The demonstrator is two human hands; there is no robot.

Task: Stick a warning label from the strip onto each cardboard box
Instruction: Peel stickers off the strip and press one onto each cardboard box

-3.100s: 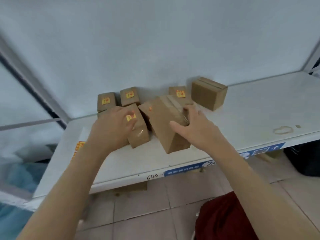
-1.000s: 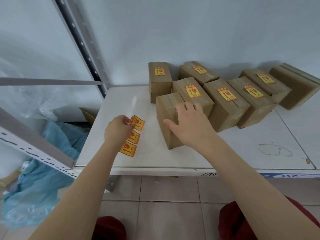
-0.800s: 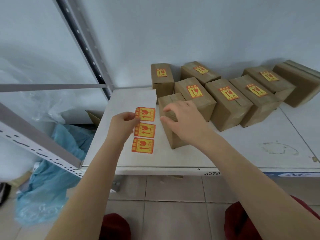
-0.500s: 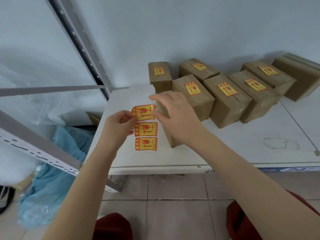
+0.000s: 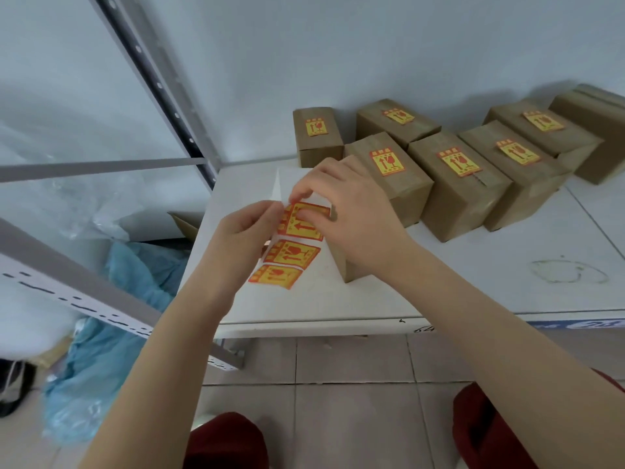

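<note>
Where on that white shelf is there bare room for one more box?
Widest bare patch: the shelf front right, around the ring stain, between the labelled boxes and the front edge. A small bare corner lies back left, beside the metal upright. Crowded: front left, with left hand, right hand, the label strip and the unlabelled box.

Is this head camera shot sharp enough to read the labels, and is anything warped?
Head view: soft even light, faint shadows; the label strip shows red on yellow, its print too soft to read; the wide lens makes the shelf upright lean.
</note>
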